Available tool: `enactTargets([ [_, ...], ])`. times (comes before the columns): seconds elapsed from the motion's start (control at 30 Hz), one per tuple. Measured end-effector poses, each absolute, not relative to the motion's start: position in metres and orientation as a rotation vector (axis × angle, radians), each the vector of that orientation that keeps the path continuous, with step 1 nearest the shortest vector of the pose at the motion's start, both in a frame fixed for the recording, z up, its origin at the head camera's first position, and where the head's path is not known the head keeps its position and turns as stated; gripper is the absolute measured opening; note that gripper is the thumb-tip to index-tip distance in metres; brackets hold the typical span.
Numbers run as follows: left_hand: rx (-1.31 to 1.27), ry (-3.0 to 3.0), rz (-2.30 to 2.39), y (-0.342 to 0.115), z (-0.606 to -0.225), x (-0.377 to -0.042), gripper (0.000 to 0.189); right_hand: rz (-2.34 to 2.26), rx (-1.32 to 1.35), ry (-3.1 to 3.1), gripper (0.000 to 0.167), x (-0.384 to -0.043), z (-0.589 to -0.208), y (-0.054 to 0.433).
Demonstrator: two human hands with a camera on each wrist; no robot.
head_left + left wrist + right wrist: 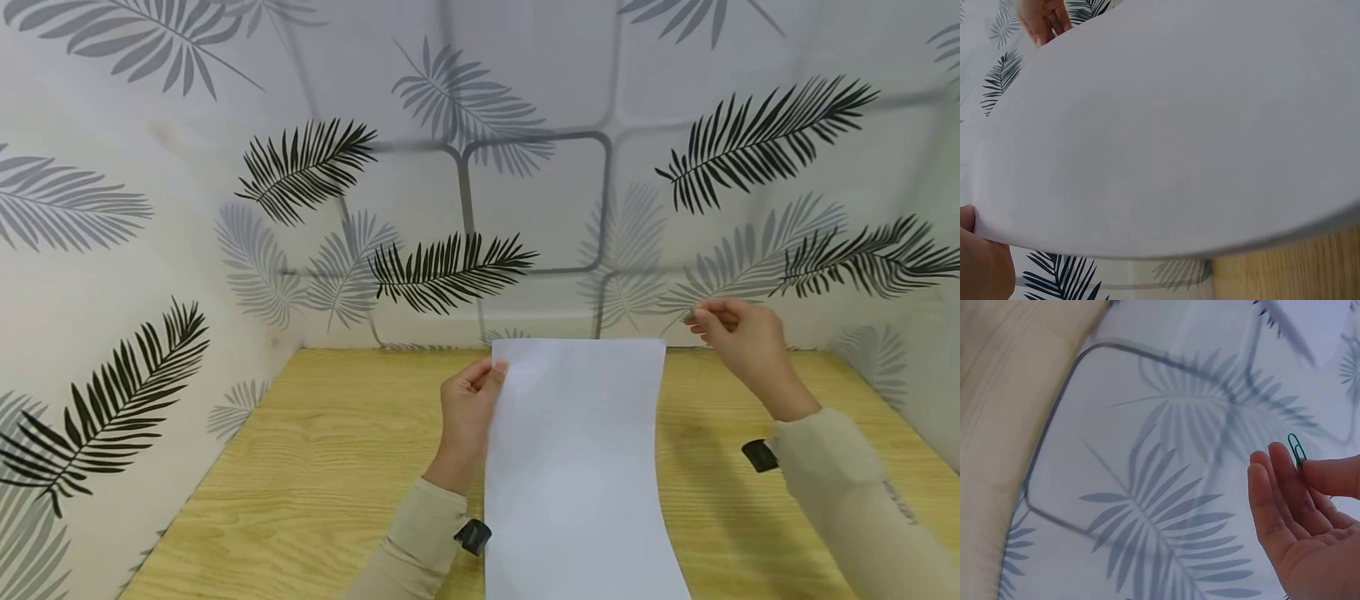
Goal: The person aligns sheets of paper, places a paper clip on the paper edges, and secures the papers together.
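Observation:
A white sheet of paper (573,467) is raised over the table, its top edge level with the table's far edge in the head view. My left hand (472,404) pinches its left edge near the top corner, thumb in front. In the left wrist view the paper (1166,137) bows broadly across the frame. Right of the paper, apart from it, my right hand (746,346) pinches a small green paper clip (1296,449) between thumb and index finger. The clip's looped end sticks out past the fingertips; the other fingers are loosely bent.
The wood-grain table (337,450) extends on both sides of the paper. Behind it and at the left stands a pale curtain-like wall (540,208) printed with dark and grey leaves. Each forearm wears a black strap device, the left one (472,537) close to the paper's edge.

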State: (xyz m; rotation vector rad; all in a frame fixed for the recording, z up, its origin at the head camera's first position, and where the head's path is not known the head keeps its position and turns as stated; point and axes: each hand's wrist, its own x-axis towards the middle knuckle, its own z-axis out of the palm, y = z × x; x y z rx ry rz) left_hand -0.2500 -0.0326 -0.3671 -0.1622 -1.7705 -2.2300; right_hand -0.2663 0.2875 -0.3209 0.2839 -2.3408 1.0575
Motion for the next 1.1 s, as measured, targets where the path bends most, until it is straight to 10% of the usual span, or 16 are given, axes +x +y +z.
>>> enactTargets([
  [1.1, -0.2, -1.784, -2.187, -0.02, -0.364, -0.245, 0.018, 1.163, 0.496, -2.185, 0.014, -0.25, -0.299, 0.17],
])
